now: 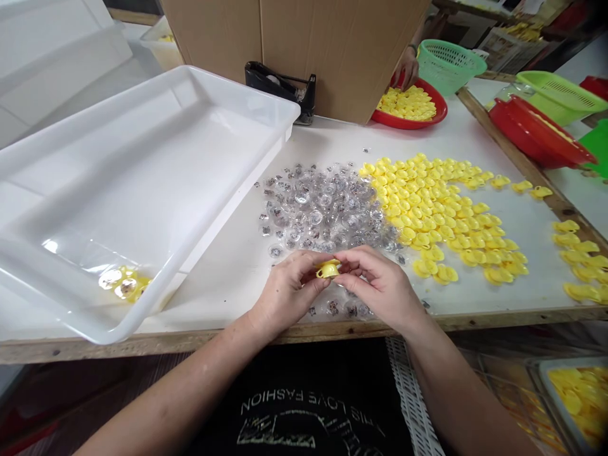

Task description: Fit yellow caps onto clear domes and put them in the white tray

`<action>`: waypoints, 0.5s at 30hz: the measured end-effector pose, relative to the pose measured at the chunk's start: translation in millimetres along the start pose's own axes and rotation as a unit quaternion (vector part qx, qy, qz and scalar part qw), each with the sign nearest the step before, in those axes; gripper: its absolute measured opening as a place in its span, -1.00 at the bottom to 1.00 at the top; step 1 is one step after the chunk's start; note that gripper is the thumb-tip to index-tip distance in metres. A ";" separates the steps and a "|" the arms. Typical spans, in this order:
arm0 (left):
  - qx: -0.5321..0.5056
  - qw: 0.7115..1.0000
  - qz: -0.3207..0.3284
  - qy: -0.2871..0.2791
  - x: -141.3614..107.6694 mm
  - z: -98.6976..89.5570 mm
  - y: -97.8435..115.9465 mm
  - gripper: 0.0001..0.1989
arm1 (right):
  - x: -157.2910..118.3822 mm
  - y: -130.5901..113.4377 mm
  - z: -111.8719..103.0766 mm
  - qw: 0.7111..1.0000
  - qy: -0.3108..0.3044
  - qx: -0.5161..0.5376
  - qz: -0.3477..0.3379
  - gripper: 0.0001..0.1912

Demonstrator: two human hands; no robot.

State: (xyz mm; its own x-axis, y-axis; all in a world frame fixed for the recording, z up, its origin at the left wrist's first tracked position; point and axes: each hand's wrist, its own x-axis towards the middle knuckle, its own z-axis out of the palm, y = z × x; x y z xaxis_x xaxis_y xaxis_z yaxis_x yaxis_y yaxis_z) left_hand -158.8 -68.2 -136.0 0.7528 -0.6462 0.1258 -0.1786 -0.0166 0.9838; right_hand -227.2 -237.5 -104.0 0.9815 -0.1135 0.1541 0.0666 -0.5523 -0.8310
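Note:
My left hand (291, 288) and my right hand (377, 282) meet near the table's front edge. Between their fingertips is a small yellow plastic piece (327, 270) with a rounded cup and a hole at one end, gripped from both sides. Just beyond and partly under my hands spreads a pile of clear round plastic pieces (316, 218) with small dark printed figures. To the right of that pile lie many more yellow pieces (427, 196), set close together in rough rows. Whether a clear piece sits in the held one is hidden by my fingers.
A large white tray (190, 250) stands at left, with several yellow pieces (126, 283) in its near corner. Behind are a black tape dispenser (304, 95) and a cardboard box (294, 50). Another person's hand (407, 68) reaches into a red bowl (439, 113). A wooden strip (527, 152) borders the right.

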 end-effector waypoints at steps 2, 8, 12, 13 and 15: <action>0.009 1.000 -0.004 0.015 0.1 0.2 0.5 -0.71 | -1.1 4.7 1.1 0.999 -0.010 0.025 0.020 -0.79; 0.055 0.998 0.026 0.034 -1.4 -0.6 4.1 -0.79 | -8.9 13.6 12.6 0.993 -0.001 0.117 0.028 -0.79; 0.171 0.982 0.072 0.037 -3.8 -1.8 7.8 -0.84 | -13.9 12.8 17.9 0.989 0.005 0.140 0.040 -0.82; 0.186 0.979 0.076 0.035 -3.4 -2.4 7.9 -0.85 | -14.3 12.9 19.1 0.989 0.009 0.142 0.045 -0.84; 0.197 0.978 0.066 0.027 -1.0 -3.1 6.9 -0.86 | -13.7 14.2 21.2 0.988 0.013 0.141 0.055 -0.87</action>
State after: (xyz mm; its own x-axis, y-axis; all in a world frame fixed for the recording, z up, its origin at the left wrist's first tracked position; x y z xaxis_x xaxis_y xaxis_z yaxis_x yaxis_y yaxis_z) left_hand -158.8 -65.3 -128.9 0.7372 -0.6216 0.2649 -0.4983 -0.2354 0.8344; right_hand -235.9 -226.3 -129.3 0.9808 -0.1838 0.0655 0.0110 -0.2828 -0.9591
